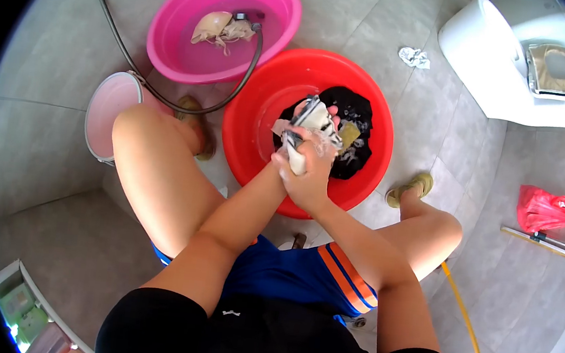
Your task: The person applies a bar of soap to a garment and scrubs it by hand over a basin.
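Observation:
Over the red basin (241, 120), both my hands are together on a wet, soapy cloth (316, 116) that looks white with dark stripes. My left hand (302, 134) is partly hidden beneath the cloth and my other hand, its fingers curled round the bundle. My right hand (309, 172) lies nearer to me, closed on the lower end of the same cloth. Dark fabric (356, 160) with suds on it lies in the basin under and beside my hands. A yellowish block (349, 135) rests on the dark fabric, just right of the cloth.
A pink basin (162, 47) holds water, pale fabric (212, 28) and a shower head on a grey hose (115, 31). At left stands a white bucket (92, 115). A toilet (477, 56), red bag (542, 209), squeegee (536, 240) and yellow hose (466, 316) are on the right.

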`<action>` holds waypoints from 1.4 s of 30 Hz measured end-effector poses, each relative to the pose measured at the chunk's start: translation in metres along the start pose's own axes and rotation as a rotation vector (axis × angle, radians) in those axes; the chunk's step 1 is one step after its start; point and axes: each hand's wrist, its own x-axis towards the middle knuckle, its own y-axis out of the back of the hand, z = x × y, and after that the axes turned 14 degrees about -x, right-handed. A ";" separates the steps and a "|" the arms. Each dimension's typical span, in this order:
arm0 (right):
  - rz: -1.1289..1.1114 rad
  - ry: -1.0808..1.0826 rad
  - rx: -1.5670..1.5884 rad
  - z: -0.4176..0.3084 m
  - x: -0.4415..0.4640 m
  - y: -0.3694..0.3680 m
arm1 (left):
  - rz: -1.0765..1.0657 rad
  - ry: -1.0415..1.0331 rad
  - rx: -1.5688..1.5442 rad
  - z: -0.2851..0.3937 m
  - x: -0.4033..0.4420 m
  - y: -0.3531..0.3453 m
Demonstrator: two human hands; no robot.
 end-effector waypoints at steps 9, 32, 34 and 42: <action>0.276 -0.187 0.011 0.038 0.041 0.007 | 0.043 -0.031 0.132 -0.028 0.019 0.005; 0.284 -0.164 0.043 0.026 0.026 0.002 | 0.105 -0.136 0.374 -0.032 0.010 -0.003; 0.231 -0.264 0.007 0.050 0.037 0.005 | 0.370 -0.191 0.286 -0.058 0.006 -0.048; -0.462 -0.400 0.114 0.082 0.068 0.051 | 0.365 -0.167 0.664 -0.023 0.001 -0.097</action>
